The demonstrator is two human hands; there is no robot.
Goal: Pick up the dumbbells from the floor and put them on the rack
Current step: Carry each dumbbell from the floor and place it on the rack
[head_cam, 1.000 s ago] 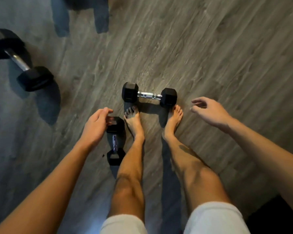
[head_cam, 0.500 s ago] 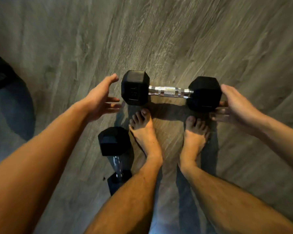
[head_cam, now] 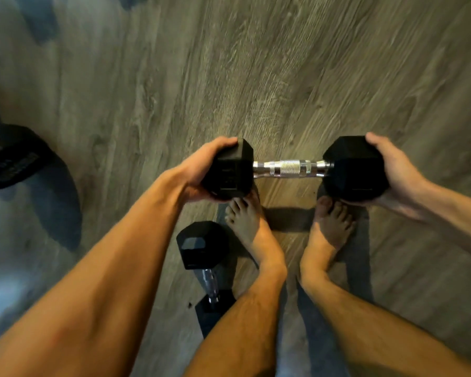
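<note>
Two grips, one dumbbell, bare toes right under it.
Head view: my left grip and right grip are each curled round a black hex end of the dumbbell, not its chrome handle. It looks just clear of the floor, above my bare feet. Cupped ends give little purchase; if a palm slides, it drops on my toes. A second dumbbell lies just beside my left foot, easy to trip on. The rack is out of view.
</note>
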